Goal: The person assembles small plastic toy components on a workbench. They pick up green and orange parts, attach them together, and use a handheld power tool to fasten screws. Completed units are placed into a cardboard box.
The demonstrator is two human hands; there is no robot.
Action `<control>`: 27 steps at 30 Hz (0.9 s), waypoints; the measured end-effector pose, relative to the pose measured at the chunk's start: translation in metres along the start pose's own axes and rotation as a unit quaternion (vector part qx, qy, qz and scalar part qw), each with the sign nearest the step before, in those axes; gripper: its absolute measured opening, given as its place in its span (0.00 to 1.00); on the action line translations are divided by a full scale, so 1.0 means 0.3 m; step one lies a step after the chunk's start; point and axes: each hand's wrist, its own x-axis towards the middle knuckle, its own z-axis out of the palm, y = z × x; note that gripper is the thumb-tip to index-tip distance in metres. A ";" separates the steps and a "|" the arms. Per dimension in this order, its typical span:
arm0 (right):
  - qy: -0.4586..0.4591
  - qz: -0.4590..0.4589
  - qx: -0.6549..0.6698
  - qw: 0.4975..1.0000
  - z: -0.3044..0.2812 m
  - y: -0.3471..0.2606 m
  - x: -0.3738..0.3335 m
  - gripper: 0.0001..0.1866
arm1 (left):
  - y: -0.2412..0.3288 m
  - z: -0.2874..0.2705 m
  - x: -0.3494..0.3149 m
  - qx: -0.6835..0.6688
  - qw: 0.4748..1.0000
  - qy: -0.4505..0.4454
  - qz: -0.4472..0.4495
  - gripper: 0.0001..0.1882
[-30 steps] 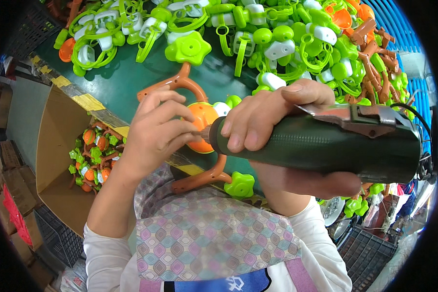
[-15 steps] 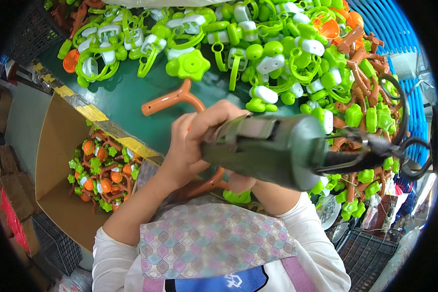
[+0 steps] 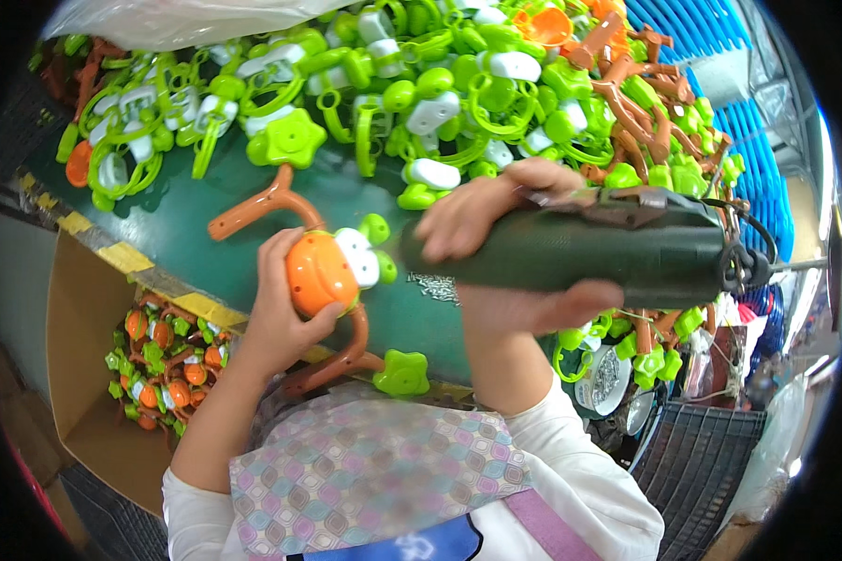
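The toy (image 3: 323, 271), an orange body with a white face piece, green knobs and brown limbs, is located at the near edge of the green tabletop (image 3: 173, 224). The left hand (image 3: 281, 313) has its fingers curled narrowly round the orange body. One limb reaches toward the far edge and another runs along the near edge; green stars (image 3: 402, 372) show at their ends.

The right hand (image 3: 482, 220) has its fingers wrapped round a dark green power screwdriver (image 3: 594, 248). The tool lies level above the tabletop, its blurred nose just beside the knobs; contact cannot be confirmed. A black cord (image 3: 762, 234) runs from its rear.

Surface: loose screws (image 3: 437, 288) lie on the tabletop between the toy and the tool. Green and white parts (image 3: 430, 112) are heaped along the far edge, brown branches (image 3: 631, 103) toward the right-hand end, and an orange cup (image 3: 78, 164) near the far left corner. A clear plastic bag (image 3: 187, 23) overhangs the far edge. Worn yellow-and-black tape (image 3: 126, 257) lines the near edge.

Room: beyond the near edge, at left, a cardboard box (image 3: 73, 327) contains similar toys. At right are a black crate (image 3: 697, 458), a dish of screws (image 3: 603, 381) and blue racks (image 3: 753, 168).
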 end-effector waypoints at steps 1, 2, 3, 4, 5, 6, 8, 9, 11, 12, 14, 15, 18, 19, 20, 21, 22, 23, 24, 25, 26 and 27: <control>0.042 -0.007 -0.068 0.997 -0.055 -0.029 0.011 0.51 | -0.005 0.005 0.000 0.003 1.000 0.021 0.022 0.47; 0.087 -0.018 -0.149 0.985 -0.132 -0.023 0.011 0.50 | 0.011 0.006 0.011 0.024 0.999 0.009 0.030 0.47; 0.127 -0.033 -0.212 0.968 -0.215 -0.014 0.009 0.47 | 0.040 0.000 0.021 0.047 0.998 -0.004 0.036 0.46; 0.162 -0.046 -0.273 0.947 -0.289 0.005 0.010 0.45 | 0.057 0.006 0.029 0.069 0.997 -0.013 0.040 0.46; 0.185 -0.041 -0.290 0.938 -0.343 0.022 0.002 0.44 | 0.051 0.020 0.035 0.054 0.998 -0.005 0.039 0.44; 0.205 -0.036 -0.304 0.930 -0.394 0.046 -0.003 0.42 | 0.051 0.030 0.038 0.058 0.998 -0.002 0.037 0.44; 0.215 -0.059 -0.239 0.945 -0.465 0.094 -0.023 0.35 | 0.061 0.043 0.044 0.062 0.997 -0.004 0.037 0.44; 0.205 -0.053 -0.237 0.948 -0.483 0.107 -0.028 0.35 | 0.060 0.045 0.039 0.062 0.998 0.002 0.034 0.44; 0.201 -0.053 -0.237 0.949 -0.510 0.117 -0.032 0.37 | 0.057 0.042 0.040 0.066 0.997 -0.004 0.035 0.44; 0.205 -0.059 -0.236 0.948 -0.501 0.119 -0.021 0.38 | 0.060 0.035 0.039 0.071 0.997 -0.004 0.034 0.44; 0.217 -0.069 -0.215 0.950 -0.472 0.093 -0.002 0.40 | 0.079 0.031 0.046 0.097 0.994 0.008 0.041 0.39; 0.225 -0.074 -0.195 0.952 -0.438 0.053 0.006 0.42 | 0.087 0.015 0.055 0.138 0.989 0.008 0.057 0.37; 0.179 -0.078 -0.036 0.980 -0.343 -0.049 0.004 0.49 | 0.128 0.014 0.090 0.209 0.969 0.065 0.117 0.22; 0.161 -0.073 0.003 0.984 -0.295 -0.064 0.003 0.50 | 0.144 0.019 0.105 0.217 0.963 0.066 0.143 0.22; 0.143 -0.068 0.042 0.986 -0.249 -0.077 0.002 0.51 | 0.162 0.024 0.118 0.226 0.957 0.066 0.168 0.22; 0.126 -0.049 0.083 0.987 -0.209 -0.079 -0.005 0.53 | 0.183 0.029 0.131 0.207 0.961 0.058 0.171 0.22; 0.122 -0.024 0.103 0.987 -0.170 -0.084 -0.009 0.54 | 0.203 0.036 0.143 0.185 0.966 0.050 0.174 0.23; 0.091 -0.016 0.102 0.991 -0.149 -0.067 -0.016 0.53 | 0.220 0.036 0.148 0.143 0.978 0.044 0.143 0.18; 0.059 -0.011 0.096 0.994 -0.132 -0.056 -0.017 0.52 | 0.208 0.025 0.146 0.144 0.979 0.040 0.139 0.16; 0.044 -0.015 0.102 0.994 -0.111 -0.041 -0.017 0.52 | 0.189 0.019 0.141 0.144 0.980 0.037 0.135 0.14; 0.029 -0.019 0.108 0.994 -0.088 -0.023 -0.015 0.53 | 0.178 0.006 0.133 0.145 0.980 0.034 0.131 0.13; 0.021 -0.016 0.108 0.994 -0.068 -0.012 -0.013 0.53 | 0.180 -0.003 0.130 0.142 0.979 0.058 0.132 0.09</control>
